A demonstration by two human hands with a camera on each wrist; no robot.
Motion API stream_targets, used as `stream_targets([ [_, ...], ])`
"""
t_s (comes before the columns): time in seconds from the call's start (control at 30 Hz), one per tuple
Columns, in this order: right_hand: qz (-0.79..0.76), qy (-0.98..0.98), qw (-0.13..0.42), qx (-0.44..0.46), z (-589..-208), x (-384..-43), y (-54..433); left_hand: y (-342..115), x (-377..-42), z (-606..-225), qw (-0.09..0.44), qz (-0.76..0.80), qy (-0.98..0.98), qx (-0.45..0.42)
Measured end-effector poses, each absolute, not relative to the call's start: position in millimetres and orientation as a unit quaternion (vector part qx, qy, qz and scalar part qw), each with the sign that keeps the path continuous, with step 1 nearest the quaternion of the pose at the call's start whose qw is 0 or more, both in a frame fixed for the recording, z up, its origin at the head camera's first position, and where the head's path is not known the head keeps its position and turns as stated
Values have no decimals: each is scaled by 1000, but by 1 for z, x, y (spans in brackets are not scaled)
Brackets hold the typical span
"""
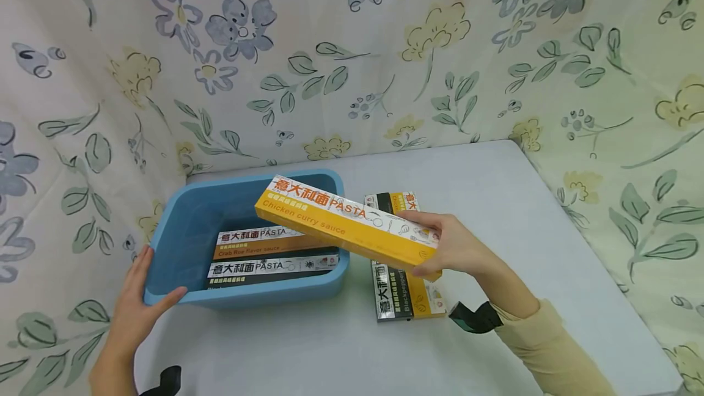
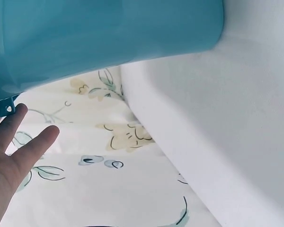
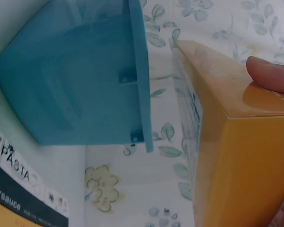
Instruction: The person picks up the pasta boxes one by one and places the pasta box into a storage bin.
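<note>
My right hand [image 1: 459, 246] grips one end of a yellow and white pasta box [image 1: 352, 225] marked "Chicken curry sauce". The box hangs tilted, its far end over the right side of a blue plastic bin [image 1: 176, 225]. Inside the bin lie a brown pasta box [image 1: 242, 250] marked "Crab Roe flavor sauce" and a black pasta box [image 1: 269, 266], side by side. At the bin's front left corner, my left hand [image 1: 132, 307] touches the rim with fingers and thumb spread. The right wrist view shows my thumb [image 3: 272, 75] on the yellow box.
Right of the bin, a black pasta box [image 1: 389, 298] and a yellow one [image 1: 426, 298] lie next to each other on the white table [image 1: 495, 188], partly hidden by the held box. A floral curtain [image 1: 352, 66] surrounds the table at the back and sides.
</note>
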State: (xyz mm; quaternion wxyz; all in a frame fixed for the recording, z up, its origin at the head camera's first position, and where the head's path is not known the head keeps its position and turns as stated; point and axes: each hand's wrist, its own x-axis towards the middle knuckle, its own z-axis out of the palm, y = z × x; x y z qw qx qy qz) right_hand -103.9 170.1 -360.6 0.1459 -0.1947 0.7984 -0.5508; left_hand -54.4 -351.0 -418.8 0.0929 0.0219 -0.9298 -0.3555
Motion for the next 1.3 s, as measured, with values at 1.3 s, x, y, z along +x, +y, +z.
stream_targets([
  [1.3,-410,836,197,-308,-316,-142,64,-349,-54,-418,80,-365,-927,39],
])
